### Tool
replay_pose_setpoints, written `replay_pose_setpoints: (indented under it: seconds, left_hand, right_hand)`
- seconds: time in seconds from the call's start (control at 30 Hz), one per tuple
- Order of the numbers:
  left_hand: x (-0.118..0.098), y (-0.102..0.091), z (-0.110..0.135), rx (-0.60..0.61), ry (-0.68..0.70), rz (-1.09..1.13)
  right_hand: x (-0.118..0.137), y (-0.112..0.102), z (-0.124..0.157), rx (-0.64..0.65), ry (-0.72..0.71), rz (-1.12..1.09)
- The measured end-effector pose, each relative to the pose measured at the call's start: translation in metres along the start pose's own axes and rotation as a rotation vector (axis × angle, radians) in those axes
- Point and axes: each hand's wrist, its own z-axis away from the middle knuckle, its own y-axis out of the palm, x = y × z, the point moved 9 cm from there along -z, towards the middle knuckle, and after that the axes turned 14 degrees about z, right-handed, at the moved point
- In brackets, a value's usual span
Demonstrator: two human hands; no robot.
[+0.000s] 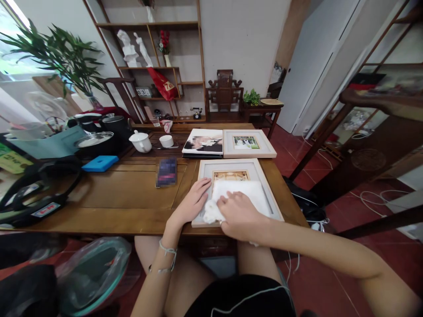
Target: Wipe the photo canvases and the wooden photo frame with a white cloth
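Observation:
A light wooden picture frame [243,164] with a pale mat lies flat near the front edge of the table, and a tan printed picture [231,175] shows at its centre. My left hand [193,202] rests with outstretched fingers on the frame's left side. Over the frame's lower part, my right hand [241,215] presses a white cloth [261,196] down with bent fingers. One bunched end of the cloth sticks out left of that hand. The cloth hides the lower part of the picture.
Behind lie another framed photo [261,152] and a photo album [202,147]. Left on the wooden table [132,193] are a dark phone-like object [166,172], a blue box [100,163], a white teapot [140,141] and a black headset-like strap [71,185]. A lined bin [95,281] stands below.

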Motion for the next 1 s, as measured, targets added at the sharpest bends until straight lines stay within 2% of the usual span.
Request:
replay_pose_setpoints:
  seconds: [0.1, 0.2, 0.37, 0.5, 0.63, 0.77, 0.9, 1.0]
  left_hand:
    - [0.001, -0.001, 0.000, -0.008, 0.026, 0.019]
    - [0.003, 0.000, 0.000, 0.006, 0.031, 0.017]
    - [0.004, 0.000, 0.000, 0.010, -0.006, 0.015]
    - [0.002, 0.001, 0.000, 0.016, -0.028, 0.009]
    - [0.000, 0.002, 0.000, 0.025, -0.009, -0.016]
    - [0.002, 0.002, 0.001, 0.039, -0.023, -0.042]
    - [0.001, 0.002, 0.001, 0.037, -0.014, -0.036]
    - [0.001, 0.001, 0.001, 0.034, -0.010, -0.034]
  right_hand:
    - [0.025, -0.013, 0.009, -0.070, -0.072, -0.005]
    - [0.034, -0.016, 0.008, -0.119, -0.111, -0.020]
    - [0.027, -0.006, 0.002, -0.122, -0.081, 0.023]
    - [0.013, 0.009, -0.003, -0.134, 0.027, 0.156]
    - [-0.022, 0.031, -0.011, -0.147, 0.136, 0.183]
    - [-0.079, 0.045, -0.011, -0.178, 0.232, 0.203]
    - [-0.134, 0.044, -0.002, -0.222, 0.336, 0.235]
    - [-0.152, 0.039, 0.003, -0.228, 0.346, 0.222]
